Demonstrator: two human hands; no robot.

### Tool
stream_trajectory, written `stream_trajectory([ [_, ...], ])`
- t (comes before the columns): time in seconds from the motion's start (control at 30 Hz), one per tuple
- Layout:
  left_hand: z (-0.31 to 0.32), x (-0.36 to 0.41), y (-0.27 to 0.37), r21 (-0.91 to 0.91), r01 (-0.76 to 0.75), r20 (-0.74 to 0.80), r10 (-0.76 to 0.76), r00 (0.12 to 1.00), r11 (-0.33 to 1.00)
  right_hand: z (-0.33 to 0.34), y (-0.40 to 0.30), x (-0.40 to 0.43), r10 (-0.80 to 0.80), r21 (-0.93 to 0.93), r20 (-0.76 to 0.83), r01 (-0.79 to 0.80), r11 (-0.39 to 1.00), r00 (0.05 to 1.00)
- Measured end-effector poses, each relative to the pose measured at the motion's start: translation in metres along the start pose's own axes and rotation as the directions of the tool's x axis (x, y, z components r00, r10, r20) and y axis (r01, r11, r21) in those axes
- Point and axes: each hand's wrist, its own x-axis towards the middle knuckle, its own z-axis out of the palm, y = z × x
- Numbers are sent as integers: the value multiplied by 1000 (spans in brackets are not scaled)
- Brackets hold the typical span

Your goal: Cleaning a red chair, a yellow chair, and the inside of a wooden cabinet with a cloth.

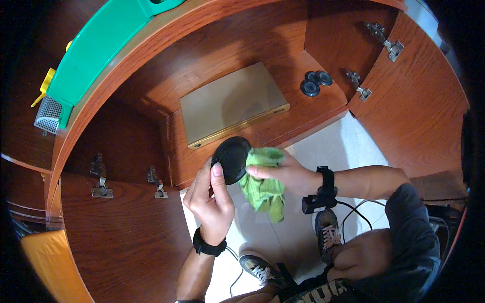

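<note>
A round black disc, like a shallow lid or caster cup, is pinched by its edge between the thumb and fingers of my left hand. My right hand grips a crumpled green cloth, which meets the disc's right edge. Part of the cloth hangs down below my fingers. Just beyond my hands, a flat gold-coloured metal box lies on the cabinet's bottom shelf. Several smaller black discs sit grouped at the shelf's right end.
Two wooden cabinet doors stand open, the left door and the right door, with metal hinges. A green plastic item rests on the top above. Cables run over the tiled floor near my shoes.
</note>
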Motion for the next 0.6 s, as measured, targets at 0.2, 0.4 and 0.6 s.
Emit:
stream_trajectory([
  [0.2, -2, -1, -6, -146, 240, 121, -223, 967, 960, -4, 1, 5, 3, -67, -99, -9, 998, 995],
  [0.4, -3, 0, -13, -296, 360, 250, -292, 923, 885, -18, -19, 20, -458, -460, -274, 303, 835, 846],
  [0.6, -3, 2, -13, -377, 503, 299, -412, 861, 778, -10, -34, 17, -662, -553, -130, 500, 667, 738],
])
